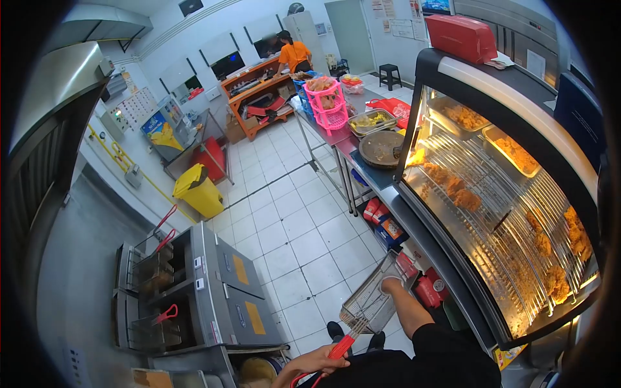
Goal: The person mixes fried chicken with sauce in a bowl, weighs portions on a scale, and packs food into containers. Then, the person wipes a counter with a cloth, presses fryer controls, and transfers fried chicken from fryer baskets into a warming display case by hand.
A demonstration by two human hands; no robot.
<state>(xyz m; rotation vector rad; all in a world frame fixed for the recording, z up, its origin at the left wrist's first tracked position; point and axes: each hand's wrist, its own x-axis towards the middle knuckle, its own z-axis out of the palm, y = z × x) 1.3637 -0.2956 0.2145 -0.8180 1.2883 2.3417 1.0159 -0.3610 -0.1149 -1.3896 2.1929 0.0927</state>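
Note:
My left hand (320, 361) is wrapped round the red handle (343, 346) of a wire fryer basket (365, 310). The basket is tilted in front of my body, above the floor and close to the counter on the right. My right hand (391, 284) reaches to the basket's far end and looks whitish, perhaps from a glove. Its fingers cannot be made out, so whether it grips the rim is unclear. Thin metal rods run across the basket's opening below that hand. Hardly anything of the contents shows.
On the right stands a lit glass warmer (479, 213) holding fried pieces on racks and trays. Fryers (226, 284) with red-handled baskets are at left. Red boxes (430, 290) sit under the counter. A yellow bin (199, 191) and a person in orange (295, 55) are farther back.

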